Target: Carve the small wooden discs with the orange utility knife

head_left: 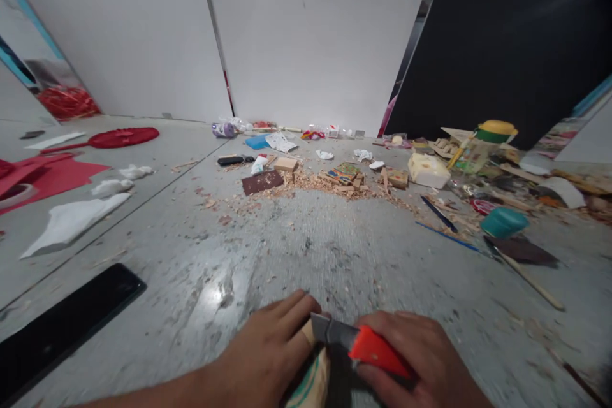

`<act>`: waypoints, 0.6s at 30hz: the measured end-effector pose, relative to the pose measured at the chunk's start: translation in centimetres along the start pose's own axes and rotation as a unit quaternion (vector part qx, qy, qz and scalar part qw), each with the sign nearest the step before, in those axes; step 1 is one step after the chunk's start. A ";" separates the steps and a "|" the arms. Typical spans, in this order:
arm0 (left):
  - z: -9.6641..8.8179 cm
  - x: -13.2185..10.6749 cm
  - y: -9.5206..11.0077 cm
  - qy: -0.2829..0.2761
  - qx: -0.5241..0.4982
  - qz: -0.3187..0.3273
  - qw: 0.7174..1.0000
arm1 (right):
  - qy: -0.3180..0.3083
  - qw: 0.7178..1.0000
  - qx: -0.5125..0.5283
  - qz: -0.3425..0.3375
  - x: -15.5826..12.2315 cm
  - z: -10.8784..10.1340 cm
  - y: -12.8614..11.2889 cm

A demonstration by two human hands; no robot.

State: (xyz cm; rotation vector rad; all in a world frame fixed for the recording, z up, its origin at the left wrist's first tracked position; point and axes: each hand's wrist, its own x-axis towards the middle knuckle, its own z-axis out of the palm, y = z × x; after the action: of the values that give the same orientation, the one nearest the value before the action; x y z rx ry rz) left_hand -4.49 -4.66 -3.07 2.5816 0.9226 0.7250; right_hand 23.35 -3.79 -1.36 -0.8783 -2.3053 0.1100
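At the bottom centre my right hand is closed around the red handle of a utility knife. Its grey blade points left and meets the top of a pale wooden piece with green markings. My left hand is wrapped over that wooden piece from the left, with its fingers curled toward the blade. Both hands hover low over the grey floor, which is scattered with wood shavings.
A black phone lies at the lower left. Wood chips, small blocks and a brown sanding sheet sit mid-floor. Red paper and white tissues lie left. A teal lid, sticks, a yellow-lidded jar and clutter crowd the right.
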 end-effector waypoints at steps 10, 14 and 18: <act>-1.6 0.7 1.5 0.049 -0.299 -0.199 0.932 | -0.036 0.999 0.002 0.012 0.3 -2.5 -1.8; -1.6 0.9 1.8 0.036 -0.373 -0.226 0.899 | -0.046 0.999 0.009 -0.003 0.1 -2.0 -2.8; -1.4 0.9 2.0 0.037 -0.418 -0.229 0.878 | -0.046 0.999 0.024 -0.006 -0.1 -1.1 -3.3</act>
State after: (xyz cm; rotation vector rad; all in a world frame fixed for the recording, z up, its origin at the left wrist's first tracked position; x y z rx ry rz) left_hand -3.69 -5.44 -0.71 1.5189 0.9166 0.8388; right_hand 22.22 -6.58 0.44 -0.8504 -2.3822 0.2040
